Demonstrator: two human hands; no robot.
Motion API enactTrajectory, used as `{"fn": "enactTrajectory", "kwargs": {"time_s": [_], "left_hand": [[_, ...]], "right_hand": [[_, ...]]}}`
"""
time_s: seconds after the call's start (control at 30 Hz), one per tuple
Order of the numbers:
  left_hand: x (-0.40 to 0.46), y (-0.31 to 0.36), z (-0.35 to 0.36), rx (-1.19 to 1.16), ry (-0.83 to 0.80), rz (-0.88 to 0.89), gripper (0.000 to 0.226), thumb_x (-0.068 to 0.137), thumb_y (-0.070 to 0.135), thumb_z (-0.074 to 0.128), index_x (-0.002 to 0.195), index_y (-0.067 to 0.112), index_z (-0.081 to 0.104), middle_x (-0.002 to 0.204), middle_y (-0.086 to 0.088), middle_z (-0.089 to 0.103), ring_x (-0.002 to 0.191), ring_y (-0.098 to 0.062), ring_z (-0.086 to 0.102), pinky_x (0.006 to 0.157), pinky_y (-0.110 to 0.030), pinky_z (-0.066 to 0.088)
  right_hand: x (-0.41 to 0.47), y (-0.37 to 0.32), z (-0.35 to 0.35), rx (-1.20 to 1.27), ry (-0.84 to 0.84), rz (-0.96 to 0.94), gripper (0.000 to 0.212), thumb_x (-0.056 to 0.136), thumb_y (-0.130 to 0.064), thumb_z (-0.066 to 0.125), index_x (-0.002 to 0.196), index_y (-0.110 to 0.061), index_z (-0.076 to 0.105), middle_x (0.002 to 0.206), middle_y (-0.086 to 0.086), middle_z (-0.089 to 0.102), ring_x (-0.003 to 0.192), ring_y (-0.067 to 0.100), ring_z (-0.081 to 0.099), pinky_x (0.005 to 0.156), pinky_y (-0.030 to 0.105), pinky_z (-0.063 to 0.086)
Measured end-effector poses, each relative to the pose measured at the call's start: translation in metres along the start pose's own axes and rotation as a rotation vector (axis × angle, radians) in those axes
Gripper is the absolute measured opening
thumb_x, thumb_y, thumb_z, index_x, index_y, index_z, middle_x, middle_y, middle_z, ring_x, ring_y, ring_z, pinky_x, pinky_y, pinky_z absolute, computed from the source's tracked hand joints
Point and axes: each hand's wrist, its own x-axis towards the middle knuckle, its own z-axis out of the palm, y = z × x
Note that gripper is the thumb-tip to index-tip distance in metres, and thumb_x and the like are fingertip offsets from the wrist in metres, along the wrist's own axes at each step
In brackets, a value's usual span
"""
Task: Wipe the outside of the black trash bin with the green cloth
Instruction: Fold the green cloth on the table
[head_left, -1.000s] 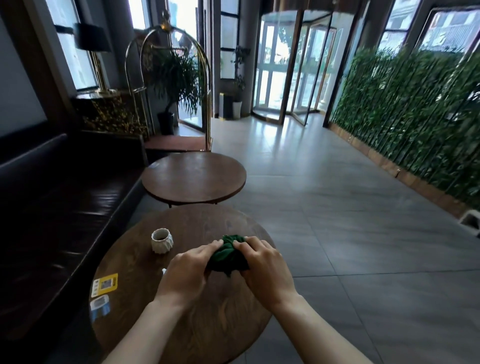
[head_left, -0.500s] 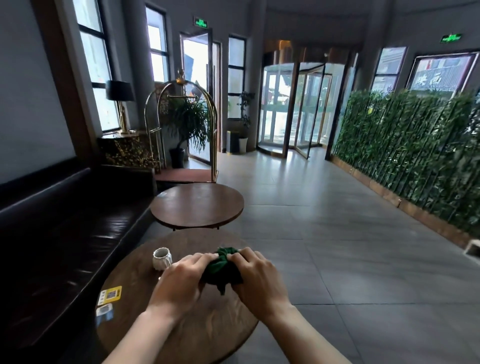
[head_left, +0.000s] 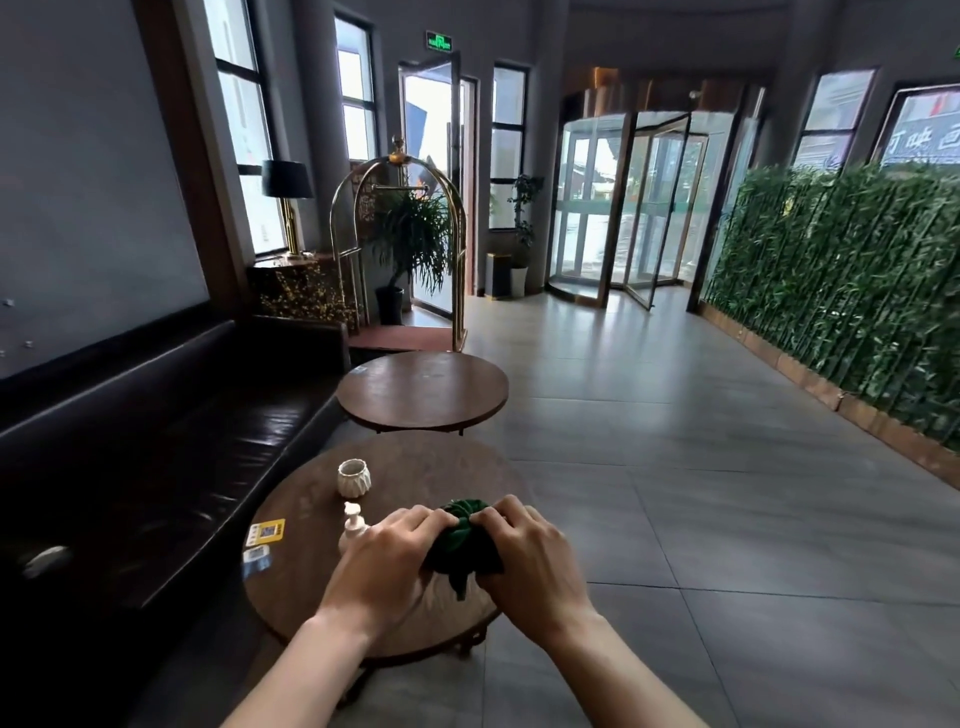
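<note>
The green cloth (head_left: 464, 540) is bunched into a ball above the near round wooden table (head_left: 415, 467). My left hand (head_left: 382, 558) grips its left side and my right hand (head_left: 530, 553) grips its right side, fingers curled into the folds. A loose corner of the cloth hangs down between my hands. A dark bin with a pale top (head_left: 500, 276) stands far off against the back wall, beside the revolving door; it is small and dim.
A white ribbed cup (head_left: 354, 477), a pump bottle (head_left: 354, 525) and two cards (head_left: 266, 532) lie on the near table. A second round table (head_left: 422, 391) stands beyond, then a brass luggage cart (head_left: 400, 244). A black sofa (head_left: 130, 441) runs along the left, a bamboo hedge (head_left: 841, 291) along the right.
My view has tilted upward, showing more of the lobby and the pump bottle. Both hands keep hold of the cloth and have lifted it slightly off the table.
</note>
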Motion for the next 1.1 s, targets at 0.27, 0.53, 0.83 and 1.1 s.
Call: {"fn": "enactTrajectory", "kwargs": {"time_s": [0.27,0.53,0.83,1.1], "left_hand": [[-0.015,0.001,-0.01,-0.024,0.039,0.035,0.047,0.081,0.007,0.067,0.125,0.024,0.065,0.115,0.007,0.07,0.103,-0.021,0.068,0.083,-0.042,0.057],[-0.054,-0.03,-0.013,-0.074,0.017,0.007,0.044,0.079,0.006,0.07,0.121,0.021,0.066,0.107,0.001,0.07,0.101,-0.026,0.068,0.08,-0.045,0.057],[-0.102,-0.057,0.015,-0.159,-0.055,-0.007,0.046,0.078,0.008,0.072,0.123,0.018,0.066,0.112,-0.001,0.071,0.106,-0.029,0.067,0.082,-0.045,0.057],[-0.127,-0.062,0.043,-0.186,-0.101,0.015,0.041,0.082,0.011,0.068,0.123,0.02,0.066,0.11,0.001,0.071,0.103,-0.027,0.067,0.081,-0.044,0.057]], "right_hand": [[-0.012,-0.02,-0.003,-0.001,0.028,0.021,0.042,0.086,-0.026,0.07,0.126,-0.018,0.06,0.122,0.002,0.058,0.108,0.027,0.059,0.082,0.046,0.056],[-0.024,-0.063,0.025,0.027,0.012,0.016,0.048,0.082,-0.021,0.075,0.127,-0.016,0.061,0.12,0.007,0.058,0.105,0.031,0.059,0.08,0.049,0.057],[-0.06,-0.097,0.072,0.033,-0.044,0.087,0.064,0.085,-0.019,0.075,0.145,-0.023,0.054,0.123,0.007,0.058,0.105,0.032,0.059,0.082,0.05,0.057],[-0.089,-0.104,0.1,0.035,-0.114,0.138,0.066,0.081,-0.016,0.078,0.144,-0.019,0.055,0.125,0.008,0.057,0.105,0.033,0.06,0.082,0.048,0.057]]}}
